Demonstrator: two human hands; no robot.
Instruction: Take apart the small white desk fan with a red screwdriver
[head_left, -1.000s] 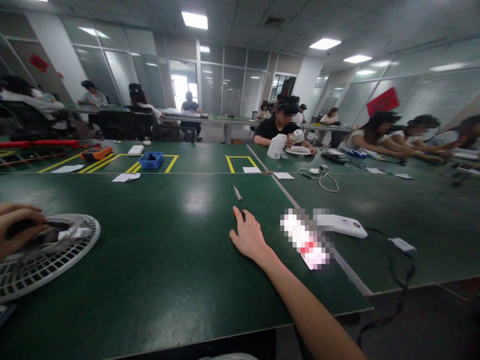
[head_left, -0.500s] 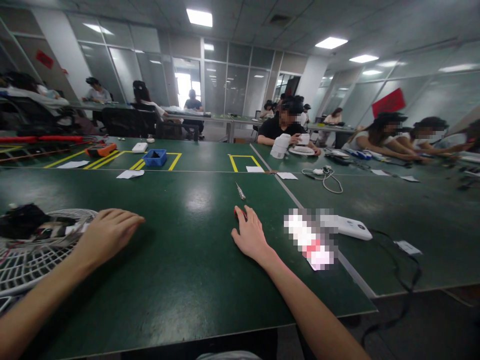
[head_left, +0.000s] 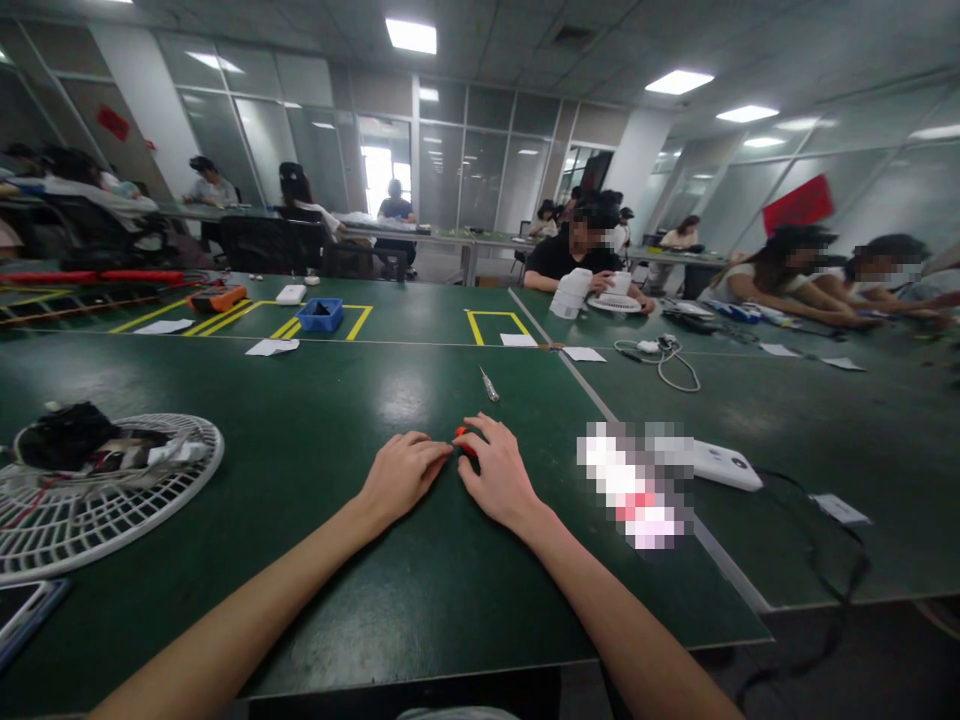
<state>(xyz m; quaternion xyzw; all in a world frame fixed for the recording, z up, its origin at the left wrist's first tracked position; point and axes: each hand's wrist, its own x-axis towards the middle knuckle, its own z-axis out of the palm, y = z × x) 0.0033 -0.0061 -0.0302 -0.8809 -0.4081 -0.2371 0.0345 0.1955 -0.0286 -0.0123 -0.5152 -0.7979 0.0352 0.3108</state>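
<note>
Near the middle of the green table, my right hand (head_left: 496, 472) curls its fingers over a small red-orange object (head_left: 462, 436); most of it is hidden, so its kind is unclear. My left hand (head_left: 405, 474) has its fingers pressed together, tips at the left side of that object. Whatever lies between those fingers, if anything, does not show. A small screwdriver (head_left: 490, 386) with a clear handle lies just beyond my right hand. On the left rests a round white fan grille (head_left: 161, 505) with a dark motor (head_left: 71, 440) and wires on it.
A phone (head_left: 22, 610) lies at the near left edge. To the right are a blurred-out bright item (head_left: 634, 490), a white device (head_left: 724, 464) and a dark strap (head_left: 814, 555). A blue bin (head_left: 321, 315) stands farther back. Across the table a person (head_left: 577, 250) handles white parts.
My left hand has moved right, from beside the fan grille to the red-orange object. My right hand has stayed at that object, its fingers more curled. The view has shifted slightly left.
</note>
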